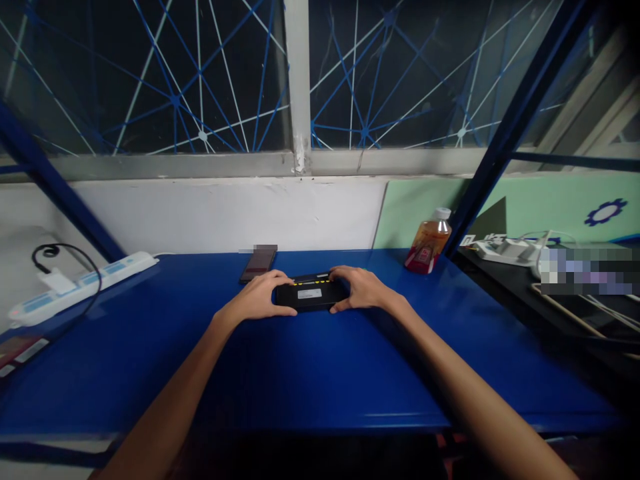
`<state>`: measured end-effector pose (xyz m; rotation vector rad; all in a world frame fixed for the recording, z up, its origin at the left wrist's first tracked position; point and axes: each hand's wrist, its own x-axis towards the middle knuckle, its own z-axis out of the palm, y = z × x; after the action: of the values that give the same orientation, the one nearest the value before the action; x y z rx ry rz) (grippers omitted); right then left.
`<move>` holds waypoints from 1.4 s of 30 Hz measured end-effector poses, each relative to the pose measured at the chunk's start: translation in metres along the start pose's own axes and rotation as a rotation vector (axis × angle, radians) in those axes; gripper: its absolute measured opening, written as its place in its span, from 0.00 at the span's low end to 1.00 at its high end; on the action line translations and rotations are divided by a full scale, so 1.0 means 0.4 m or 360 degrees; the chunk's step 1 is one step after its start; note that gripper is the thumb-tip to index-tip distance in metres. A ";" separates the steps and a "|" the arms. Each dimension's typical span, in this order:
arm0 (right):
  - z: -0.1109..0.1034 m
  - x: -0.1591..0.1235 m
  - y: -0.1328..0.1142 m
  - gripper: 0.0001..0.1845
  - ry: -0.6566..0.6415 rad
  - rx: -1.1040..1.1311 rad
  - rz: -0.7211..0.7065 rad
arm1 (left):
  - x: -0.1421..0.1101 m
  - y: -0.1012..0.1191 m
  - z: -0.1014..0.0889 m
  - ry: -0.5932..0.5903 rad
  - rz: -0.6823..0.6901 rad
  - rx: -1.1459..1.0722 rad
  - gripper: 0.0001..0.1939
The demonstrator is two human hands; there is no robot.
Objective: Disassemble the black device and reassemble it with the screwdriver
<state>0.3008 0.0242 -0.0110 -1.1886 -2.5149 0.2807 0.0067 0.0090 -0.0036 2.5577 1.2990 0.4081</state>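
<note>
Black case [315, 302] is positioned crosswise near the middle of the blue worktop [310, 373], short of its far edge. Left hand [256, 295] holds the left end; right hand [364, 288] holds the right end. On each side the thumb is at the near edge and the fingers reach to the far edge, so both hands are closed to roughly the depth of the case. A pale label [309, 293] faces upward, with a row of yellow marks [320, 283] behind it. Whether the underside rests on the worktop or is slightly raised cannot be told.

Step in hand, as judged: two-handed holding or positioning of the case. Any move from this hold calls for even pressure at both ends and a level path; if the case is to be set down, both thumbs must clear the near edge together.

Surrounding items: a dark flat slab [257, 263] lies beyond the left hand, near the wall [240, 217]. A bottle with a white cap [430, 243] stands upright at the far right. A white power strip [85, 290] lies at the left, with a plug [57, 283] and a black cable [93, 257].
</note>
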 end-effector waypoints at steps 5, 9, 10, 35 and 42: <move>-0.001 -0.006 -0.014 0.38 -0.0001 -0.0018 -0.0010 | 0.005 0.016 0.026 0.0025 -0.0031 0.0091 0.35; 0.000 -0.019 -0.030 0.40 0.0008 -0.0034 -0.0008 | 0.011 0.038 0.044 0.0089 0.0041 0.0127 0.34; 0.001 -0.021 -0.033 0.40 0.0017 -0.0034 -0.0007 | 0.013 0.042 0.046 0.0093 0.0042 0.0126 0.33; -0.012 -0.033 -0.025 0.32 0.0082 0.0341 -0.0056 | 0.007 0.061 0.021 0.0031 0.0025 0.0043 0.30; -0.001 -0.027 -0.030 0.32 0.0123 0.0301 -0.0065 | 0.011 0.047 0.023 0.0062 0.0053 0.0049 0.29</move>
<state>0.2987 0.0083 -0.0093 -1.0529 -2.3832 0.4428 0.0265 0.0008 -0.0052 2.6126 1.2871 0.4497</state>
